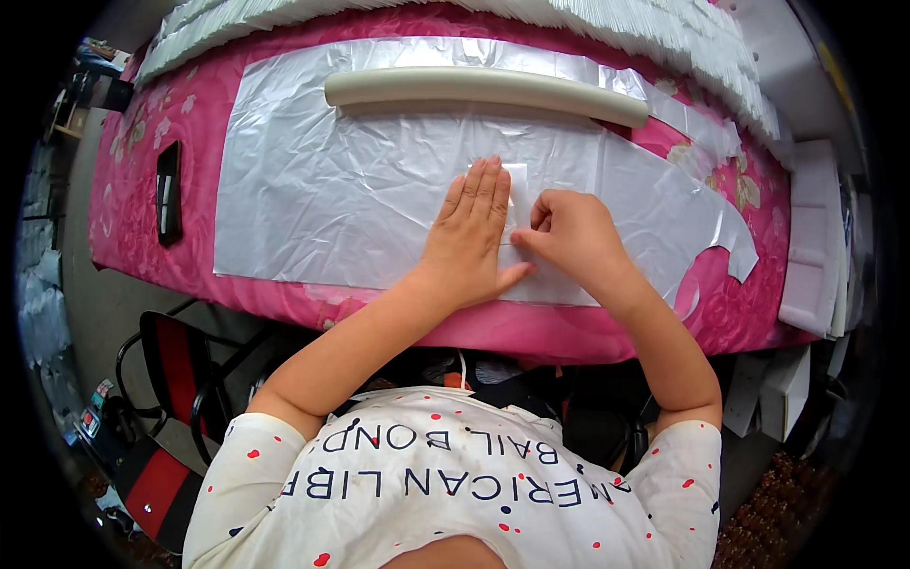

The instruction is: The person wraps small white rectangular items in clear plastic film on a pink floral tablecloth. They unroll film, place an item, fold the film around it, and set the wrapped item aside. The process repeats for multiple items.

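My left hand lies flat, fingers stretched forward, over a small white sheet. That sheet rests on a large, wrinkled silvery-white plastic sheet spread across the table. Just right of it, my right hand is closed with curled fingers, its thumb tip at the small sheet's right edge. Whatever the right fingers pinch, if anything, is hidden. Beyond both hands a long beige roll or tube lies crosswise on the plastic.
A pink floral cloth covers the table. A dark phone lies at the left. Stacked white folded items line the far edge, and white foam-like pieces stand at the right. A red and black chair is at the lower left.
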Available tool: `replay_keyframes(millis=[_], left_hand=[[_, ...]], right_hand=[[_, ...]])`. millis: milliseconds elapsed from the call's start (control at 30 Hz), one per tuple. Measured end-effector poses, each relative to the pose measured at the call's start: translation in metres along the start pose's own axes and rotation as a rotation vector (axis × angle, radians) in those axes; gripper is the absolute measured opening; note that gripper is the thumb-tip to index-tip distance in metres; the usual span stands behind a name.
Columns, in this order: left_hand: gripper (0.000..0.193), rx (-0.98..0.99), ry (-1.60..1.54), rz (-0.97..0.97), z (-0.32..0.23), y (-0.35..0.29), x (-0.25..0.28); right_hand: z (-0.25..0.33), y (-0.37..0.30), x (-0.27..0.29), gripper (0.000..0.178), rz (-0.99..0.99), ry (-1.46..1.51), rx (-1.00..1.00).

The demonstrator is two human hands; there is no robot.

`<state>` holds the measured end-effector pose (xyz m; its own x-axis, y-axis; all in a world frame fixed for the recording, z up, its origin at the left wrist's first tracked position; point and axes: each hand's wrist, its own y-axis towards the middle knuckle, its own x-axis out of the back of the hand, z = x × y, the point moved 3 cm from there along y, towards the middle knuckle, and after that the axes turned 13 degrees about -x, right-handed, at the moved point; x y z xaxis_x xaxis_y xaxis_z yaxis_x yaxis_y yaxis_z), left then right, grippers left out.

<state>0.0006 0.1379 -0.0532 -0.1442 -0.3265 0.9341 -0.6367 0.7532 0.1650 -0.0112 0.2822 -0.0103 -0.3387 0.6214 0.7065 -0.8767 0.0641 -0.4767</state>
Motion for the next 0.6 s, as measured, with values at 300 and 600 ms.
replay_keyframes(millis=[300, 600], left_hand=[[0.093, 0.045, -0.246, -0.506, 0.004, -0.032, 0.033], [0.028, 0.996, -1.476, -0.002, -0.013, -0.179, 0.024]], right_hand=[[0.032, -0.004, 0.000, 0.032, -0.424, -0.316, 0.567], [0.050, -0.023, -0.095, 0.063, -0.276, -0.195, 0.548]])
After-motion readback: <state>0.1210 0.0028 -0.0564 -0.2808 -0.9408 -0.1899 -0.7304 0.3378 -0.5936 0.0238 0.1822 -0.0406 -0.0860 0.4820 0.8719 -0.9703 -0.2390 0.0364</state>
